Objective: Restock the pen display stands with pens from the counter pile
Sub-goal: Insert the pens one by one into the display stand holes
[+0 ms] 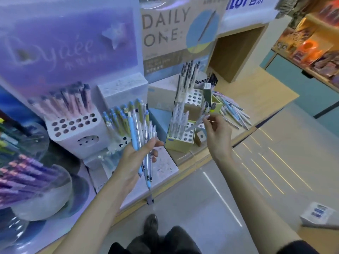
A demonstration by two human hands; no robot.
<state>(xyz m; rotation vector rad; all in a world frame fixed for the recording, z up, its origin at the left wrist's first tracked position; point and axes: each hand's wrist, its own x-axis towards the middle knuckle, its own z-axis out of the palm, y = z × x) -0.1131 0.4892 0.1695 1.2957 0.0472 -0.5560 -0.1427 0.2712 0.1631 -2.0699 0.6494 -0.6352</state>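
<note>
My left hand grips a fanned bundle of pens, pale blue, white and yellow-green, held upright in front of the counter. My right hand pinches one pale pen slanting down toward the yellow stand, whose hole grid holds several white pens at its left. Behind it a taller tan stand carries dark-capped pens. The loose pen pile lies on the wooden counter to the right of my right hand. A white stand at the left holds pink pens above several open holes.
A "DAILY ONE" board and a purple backboard rise behind the stands. Purple pens in a clear tub fill the lower left. A small white box lies on the floor at right. My shoe is by the counter edge.
</note>
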